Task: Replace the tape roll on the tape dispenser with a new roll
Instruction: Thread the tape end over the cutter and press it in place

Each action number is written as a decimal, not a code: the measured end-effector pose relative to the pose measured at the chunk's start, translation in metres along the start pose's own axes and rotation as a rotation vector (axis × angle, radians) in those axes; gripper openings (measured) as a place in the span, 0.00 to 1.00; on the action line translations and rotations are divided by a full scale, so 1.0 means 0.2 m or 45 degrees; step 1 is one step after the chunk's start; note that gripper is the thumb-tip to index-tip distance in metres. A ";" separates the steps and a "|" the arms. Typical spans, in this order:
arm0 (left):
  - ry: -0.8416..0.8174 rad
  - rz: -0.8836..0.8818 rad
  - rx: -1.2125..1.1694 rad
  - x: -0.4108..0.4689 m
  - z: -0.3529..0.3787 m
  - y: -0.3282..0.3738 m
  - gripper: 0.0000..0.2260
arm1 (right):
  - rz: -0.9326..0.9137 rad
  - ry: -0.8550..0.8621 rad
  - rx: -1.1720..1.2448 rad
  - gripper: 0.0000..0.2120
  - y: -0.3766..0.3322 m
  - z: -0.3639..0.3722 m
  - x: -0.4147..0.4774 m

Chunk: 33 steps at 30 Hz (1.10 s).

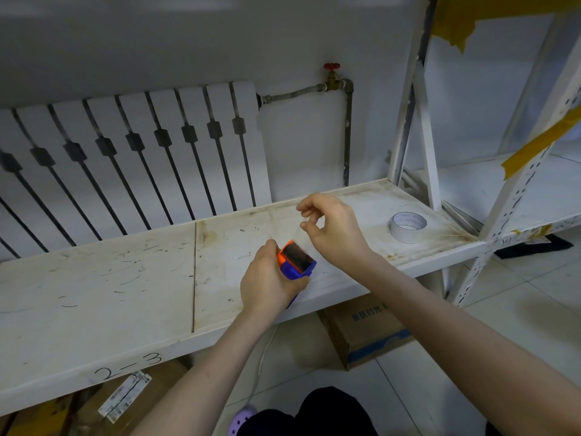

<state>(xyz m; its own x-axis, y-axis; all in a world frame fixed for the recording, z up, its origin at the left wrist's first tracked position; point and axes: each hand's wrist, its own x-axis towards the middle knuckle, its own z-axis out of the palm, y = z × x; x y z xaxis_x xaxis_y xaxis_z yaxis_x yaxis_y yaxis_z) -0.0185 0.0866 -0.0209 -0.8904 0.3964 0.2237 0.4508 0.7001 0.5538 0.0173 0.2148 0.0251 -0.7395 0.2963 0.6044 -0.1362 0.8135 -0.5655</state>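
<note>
My left hand (267, 280) grips a blue and orange tape dispenser (297, 262) above the front of the white shelf (125, 278), with its toothed blade end facing up and right. My right hand (333, 228) hovers just above and right of the dispenser, thumb and fingers pinched together; a thin clear strip of tape seems to run from the dispenser up to those fingers, though it is faint. A tape roll (408, 226) with a white core lies flat on the shelf to the right, apart from both hands.
A white radiator (141, 152) and a pipe with a red valve (331, 75) stand behind the shelf. Shelf uprights (424, 121) rise at the right. Cardboard boxes (364, 335) sit on the tiled floor under the shelf.
</note>
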 end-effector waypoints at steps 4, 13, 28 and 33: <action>-0.078 0.001 0.032 0.03 0.00 0.00 0.24 | -0.280 -0.104 -0.084 0.07 -0.06 0.01 -0.02; 0.029 0.020 -0.022 0.00 -0.01 0.00 0.24 | 0.357 -0.081 0.143 0.15 0.03 -0.03 0.02; -0.129 0.074 0.070 0.04 -0.01 0.01 0.24 | 0.405 -0.223 0.036 0.22 -0.08 -0.10 0.05; -0.125 0.082 0.032 0.03 -0.01 0.01 0.24 | 0.426 -0.230 0.024 0.22 -0.08 -0.09 0.04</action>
<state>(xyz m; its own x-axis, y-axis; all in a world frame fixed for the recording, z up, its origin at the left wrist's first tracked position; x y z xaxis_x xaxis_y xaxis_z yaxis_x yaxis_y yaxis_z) -0.0233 0.0880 -0.0167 -0.8496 0.4964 0.1783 0.5096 0.6852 0.5203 0.0254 0.2126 0.0499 -0.8494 0.4496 0.2764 0.1218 0.6766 -0.7263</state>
